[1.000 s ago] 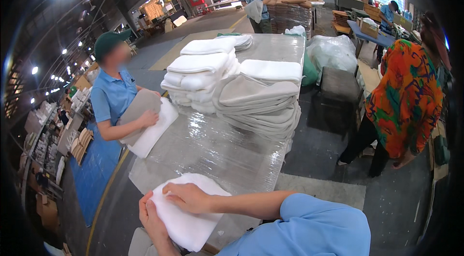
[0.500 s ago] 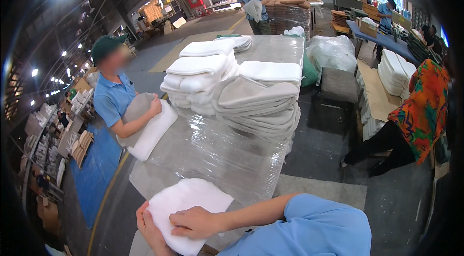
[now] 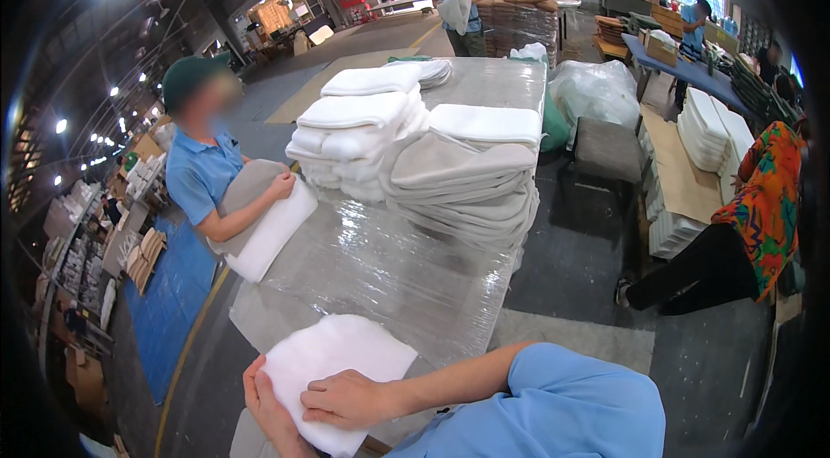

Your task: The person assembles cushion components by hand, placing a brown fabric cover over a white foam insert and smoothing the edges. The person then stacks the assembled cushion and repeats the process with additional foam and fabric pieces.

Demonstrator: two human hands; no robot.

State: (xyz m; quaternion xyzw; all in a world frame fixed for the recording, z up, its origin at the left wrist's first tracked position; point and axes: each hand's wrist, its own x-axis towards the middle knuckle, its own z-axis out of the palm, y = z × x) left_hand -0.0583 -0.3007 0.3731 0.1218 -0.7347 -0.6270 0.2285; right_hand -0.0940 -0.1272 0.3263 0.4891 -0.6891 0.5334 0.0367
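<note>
A white fluffy padding piece [image 3: 346, 350] with a rounded far edge is in front of me at the near end of the plastic-covered table [image 3: 415, 285]. My left hand [image 3: 270, 402] grips its left edge, with the fingers around the outside. On top of the padding rests my right hand [image 3: 347, 399], its fingers loosely bent against the white surface and nothing visible inside them. Farther along the table stand a stack of folded white padding [image 3: 359, 121] and a stack of grey fabric pieces [image 3: 462, 181], with a white piece [image 3: 484, 124] behind the grey ones.
At the table's left side a co-worker [image 3: 203, 168] in a green cap holds a grey and white piece [image 3: 277, 238]. A grey stool [image 3: 608, 149] and a plastic bag [image 3: 592, 95] stand right of the table. A person in a colourful top [image 3: 765, 207] bends at the right.
The person in the colourful top has shifted to the right and leans lower. My hands and the white padding stay almost in place.
</note>
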